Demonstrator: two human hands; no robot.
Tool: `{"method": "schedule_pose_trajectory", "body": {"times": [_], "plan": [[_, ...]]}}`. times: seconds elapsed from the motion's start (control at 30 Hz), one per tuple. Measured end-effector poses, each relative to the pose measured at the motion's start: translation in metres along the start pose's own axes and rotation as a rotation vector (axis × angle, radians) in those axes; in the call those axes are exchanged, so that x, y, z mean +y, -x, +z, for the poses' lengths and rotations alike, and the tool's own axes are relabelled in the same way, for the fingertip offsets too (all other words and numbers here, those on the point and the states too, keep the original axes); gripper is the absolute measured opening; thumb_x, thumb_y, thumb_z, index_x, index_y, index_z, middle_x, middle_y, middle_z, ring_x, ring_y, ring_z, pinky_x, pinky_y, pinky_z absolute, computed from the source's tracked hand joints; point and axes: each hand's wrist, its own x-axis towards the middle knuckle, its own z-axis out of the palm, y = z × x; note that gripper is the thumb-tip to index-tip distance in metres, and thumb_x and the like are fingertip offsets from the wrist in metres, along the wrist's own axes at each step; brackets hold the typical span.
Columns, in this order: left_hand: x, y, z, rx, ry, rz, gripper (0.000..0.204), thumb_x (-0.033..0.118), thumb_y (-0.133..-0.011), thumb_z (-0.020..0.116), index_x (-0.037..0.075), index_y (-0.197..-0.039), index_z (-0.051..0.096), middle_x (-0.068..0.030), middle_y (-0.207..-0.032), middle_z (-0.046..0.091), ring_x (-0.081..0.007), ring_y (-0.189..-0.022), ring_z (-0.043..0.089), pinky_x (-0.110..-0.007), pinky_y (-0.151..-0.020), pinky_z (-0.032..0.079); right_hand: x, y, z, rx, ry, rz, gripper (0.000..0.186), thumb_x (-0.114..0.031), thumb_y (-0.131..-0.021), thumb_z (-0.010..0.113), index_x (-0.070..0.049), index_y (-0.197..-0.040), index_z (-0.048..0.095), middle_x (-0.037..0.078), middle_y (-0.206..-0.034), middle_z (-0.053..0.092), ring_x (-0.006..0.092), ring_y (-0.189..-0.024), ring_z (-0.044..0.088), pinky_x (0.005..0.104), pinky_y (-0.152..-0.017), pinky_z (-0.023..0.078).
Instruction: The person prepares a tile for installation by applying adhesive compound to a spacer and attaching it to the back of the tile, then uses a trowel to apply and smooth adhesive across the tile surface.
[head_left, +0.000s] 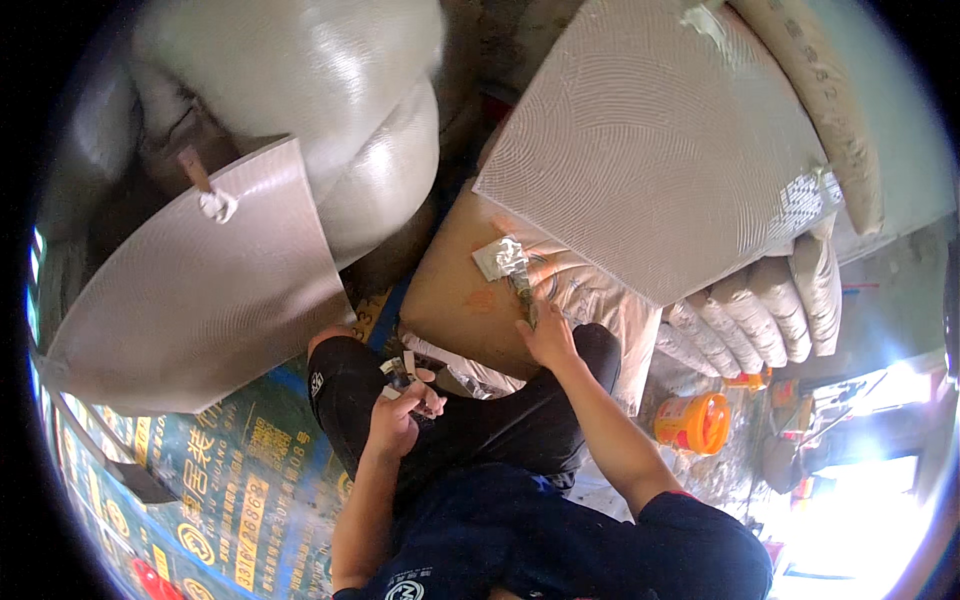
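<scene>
the right hand [550,335] holds a scraper [524,288] by its handle, fingers closed around it, the shiny blade pointing away from the person over a plump brown sack [440,290]; a small pale square piece [489,260] lies at the blade's edge on the sack. the left hand [400,408], near the person's knee, has its fingers curled around a small dark and whitish object [397,373], whose kind i cannot tell. to the right, a large slab [650,150] coated in combed grey paste leans over the brown sack and a row of stacked sacks [765,310], all bulging, their contents hidden. on the left stands another curved slab [200,290] with a white lump [217,205] and a brown stick [194,168] at its upper edge. behind it, big glossy pale sacks [340,90] swell with something unseen. an orange bucket [680,425] sits on the floor to the right, its inside too unclear to make out; a smaller orange container [750,380] is just beyond it.
</scene>
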Motion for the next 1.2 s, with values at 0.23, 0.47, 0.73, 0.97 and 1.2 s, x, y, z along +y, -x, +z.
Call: {"method": "schedule_pose_trajectory", "body": {"times": [0.23,0.47,0.73,0.97,1.2], "plan": [[-0.012,-0.093,-0.009,0.16,-0.178,-0.035,0.014,0.016,-0.096,0.051,0.005,-0.088,0.054,-0.0004,-0.061,0.046,-0.0127,-0.054,0.044,-0.033,-0.053,0.04,0.029,-0.038,0.043,-0.203,-0.061,0.228,0.061,-0.032,-0.082,0.066,0.003,-0.127,0.046,0.025,-0.126,0.051,0.042,-0.116,0.05,0.0452,-0.096,0.043],[-0.021,-0.191,0.007,0.244,-0.007,-0.181,0.014,0.016,-0.094,0.053,0.008,-0.083,0.057,0.0024,-0.055,0.042,-0.0117,-0.045,0.038,-0.031,-0.047,0.034,0.037,-0.064,-0.003,-0.087,-0.549,0.172,0.042,-0.034,-0.078,0.064,0.002,-0.102,0.065,0.02,-0.087,0.069,0.0298,-0.085,0.068,0.0406,-0.076,0.052],[-0.049,-0.264,0.051,0.473,-0.311,-0.234,0.025,0.027,-0.089,0.061,0.012,-0.071,0.054,0.0019,-0.055,0.044,-0.0124,-0.042,0.035,-0.032,-0.043,0.029,0.05,-0.07,-0.023,-0.277,-0.508,0.249,0.043,-0.034,-0.079,0.065,-0.001,-0.106,0.065,0.019,-0.091,0.067,0.0293,-0.086,0.066,0.0407,-0.076,0.05],[-0.031,-0.279,0.047,0.476,-0.453,-0.263,0.034,0.039,-0.091,0.06,0.013,-0.071,0.051,0.0013,-0.053,0.042,-0.0124,-0.039,0.029,-0.033,-0.041,0.03,0.038,-0.061,-0.029,-0.27,-0.696,0.277,0.03,-0.024,-0.08,0.065,0.003,-0.091,0.065,0.012,-0.074,0.065,0.0193,-0.067,0.062,0.0352,-0.061,0.048],[-0.018,-0.28,0.045,0.273,-0.459,-0.283,0.042,0.054,-0.09,0.056,0.013,-0.085,0.053,-0.0006,-0.06,0.043,-0.0144,-0.046,0.033,-0.034,-0.043,0.031,0.057,-0.058,-0.024,-0.148,-0.615,0.149,0.024,-0.022,-0.079,0.065,0.001,-0.086,0.067,0.01,-0.067,0.063,0.0167,-0.06,0.059,0.0329,-0.056,0.046]]}}
